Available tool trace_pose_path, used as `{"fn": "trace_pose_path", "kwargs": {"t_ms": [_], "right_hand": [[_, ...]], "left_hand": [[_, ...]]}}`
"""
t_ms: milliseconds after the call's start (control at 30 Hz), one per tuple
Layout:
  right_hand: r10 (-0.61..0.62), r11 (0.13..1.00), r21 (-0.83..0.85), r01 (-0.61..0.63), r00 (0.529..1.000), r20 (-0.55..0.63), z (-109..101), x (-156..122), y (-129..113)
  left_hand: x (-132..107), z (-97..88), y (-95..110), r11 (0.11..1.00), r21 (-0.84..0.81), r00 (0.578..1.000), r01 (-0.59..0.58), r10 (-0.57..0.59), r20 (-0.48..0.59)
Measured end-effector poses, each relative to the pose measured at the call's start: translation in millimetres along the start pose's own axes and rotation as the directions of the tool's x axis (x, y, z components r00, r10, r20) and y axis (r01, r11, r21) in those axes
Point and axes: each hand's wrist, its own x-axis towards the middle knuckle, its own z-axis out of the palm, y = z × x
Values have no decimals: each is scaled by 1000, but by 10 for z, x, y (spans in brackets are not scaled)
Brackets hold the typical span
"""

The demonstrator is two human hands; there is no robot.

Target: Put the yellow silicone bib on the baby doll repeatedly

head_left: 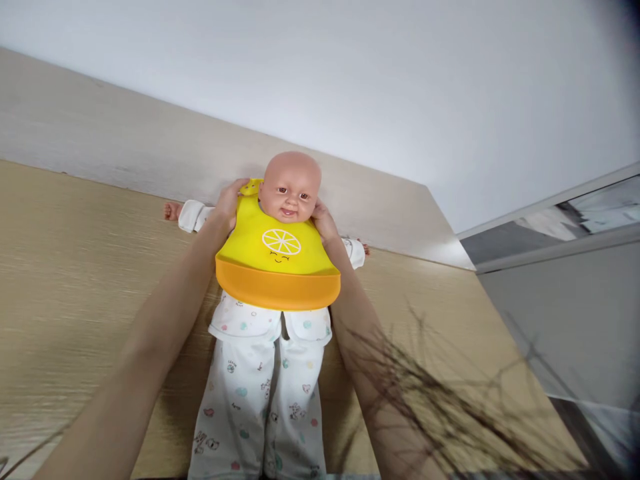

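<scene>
On the left side of the tan wooden surface (pixel 65 267), the person's bare left forearm runs up and inward to the left hand (pixel 229 203), which is closed around the yellow strap end of the bib (pixel 277 257) at the doll's (pixel 291 187) shoulder, fingers curled over the strap and thumb beneath it. Just left of that hand, the doll's arm lies stretched out in a white sleeve, its small fist showing at the end. The doll lies on its back in the middle of the surface, head toward the pale wall panel (pixel 125 153), wearing white printed pyjamas (pixel 260 393). The bib covers its chest, yellow above with a lemon-slice face, orange along the catch pocket below. At the other side of the neck, the right hand (pixel 324 223) presses against the bib's edge; whether it pinches the strap cannot be told, as the fingers are hidden behind the head. Loose strands of hair cross the lower right.
</scene>
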Motion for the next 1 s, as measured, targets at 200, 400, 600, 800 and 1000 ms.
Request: {"fn": "trace_pose_path", "kwargs": {"t_ms": [200,400,600,800,1000], "right_hand": [[19,999,-36,-20,999,-26,30,-12,-28],[19,998,-52,-22,999,-47,73,-49,-59],[36,996,-82,-43,996,-86,65,-21,-63],[20,993,-117,-29,997,-79,12,21,-18],[-7,994,-106,2,999,-53,-16,45,4]], "left_hand": [[28,-8,-26,999,-16,999,-32,32,5],[-14,0,-39,995,-5,994,-101,101,37],[15,-42,-44,991,21,991,-130,129,40],[74,-81,-54,987,33,987,-159,159,14],[84,-81,-75,982,71,983,-176,171,64]]}}
